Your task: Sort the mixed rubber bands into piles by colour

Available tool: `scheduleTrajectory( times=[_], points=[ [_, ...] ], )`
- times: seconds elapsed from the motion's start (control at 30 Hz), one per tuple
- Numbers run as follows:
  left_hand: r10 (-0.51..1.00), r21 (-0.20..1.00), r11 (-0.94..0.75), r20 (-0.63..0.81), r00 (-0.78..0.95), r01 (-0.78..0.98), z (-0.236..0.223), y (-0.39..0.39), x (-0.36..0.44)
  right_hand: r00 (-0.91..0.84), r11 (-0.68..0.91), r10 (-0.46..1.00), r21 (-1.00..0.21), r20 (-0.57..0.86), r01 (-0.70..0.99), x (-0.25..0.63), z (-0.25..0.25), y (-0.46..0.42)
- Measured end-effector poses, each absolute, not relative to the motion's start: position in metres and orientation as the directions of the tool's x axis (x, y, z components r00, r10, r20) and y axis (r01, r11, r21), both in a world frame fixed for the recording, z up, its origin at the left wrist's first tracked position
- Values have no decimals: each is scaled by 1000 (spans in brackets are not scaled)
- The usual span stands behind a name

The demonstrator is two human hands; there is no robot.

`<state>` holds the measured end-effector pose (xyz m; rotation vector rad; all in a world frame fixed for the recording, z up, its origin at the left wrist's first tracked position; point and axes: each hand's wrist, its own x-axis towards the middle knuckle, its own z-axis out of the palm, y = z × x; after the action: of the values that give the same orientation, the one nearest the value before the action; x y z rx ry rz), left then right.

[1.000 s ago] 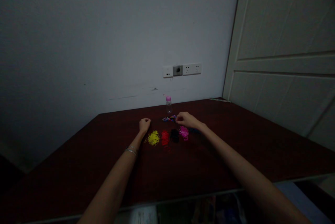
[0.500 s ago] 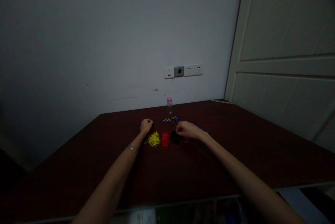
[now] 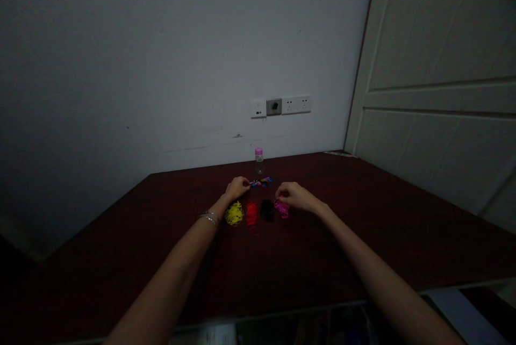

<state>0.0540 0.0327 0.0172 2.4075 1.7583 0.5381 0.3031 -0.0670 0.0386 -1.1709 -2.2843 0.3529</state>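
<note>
Two bare hands among small piles of coloured bands on a dark red table

Head view, dim light: wearer's forearms reach in from the near L and near R over a dark red table [image 3: 322, 264]. L hand [image 3: 239, 186] is partly curled, fingertips at the L end of a small multicolour bundle [image 3: 265, 181] at mid-table; can't tell if it's gripping any of it. R hand [image 3: 292, 195] is over the far R edge of a pile of pink bands [image 3: 283, 210], thumb & fingertips drawn close tog.; too dim & small to tell if there's a band btwn them.

Nearer than the bundle, four piles in a row, L to R: yellow bands [image 3: 234, 214], red bands [image 3: 252, 213], black bands [image 3: 266, 210], then the pink. The yellow is just beside the L wrist, which has bracelets [image 3: 210, 218] on it. A few loose red bits [image 3: 255, 231] lie on the near side of the red pile.

Far side, behind the bundle: clear bottle [image 3: 259, 165] w/ pink cap, upright. Beyond it, pale wall [image 3: 193, 65] w/ sockets [image 3: 296, 105]; far R, a panelled door [image 3: 435, 38]. Below the table's near edge, stored items, too dark to make out.
</note>
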Motion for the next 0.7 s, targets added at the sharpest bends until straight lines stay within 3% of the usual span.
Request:
scheduleTrajectory(
  times=[0.7],
  points=[
    [945, 222, -289, 224, 240, 931, 16, 26, 63, -405, 555, 826, -444, 392, 703, 317, 40, -62]
  ],
)
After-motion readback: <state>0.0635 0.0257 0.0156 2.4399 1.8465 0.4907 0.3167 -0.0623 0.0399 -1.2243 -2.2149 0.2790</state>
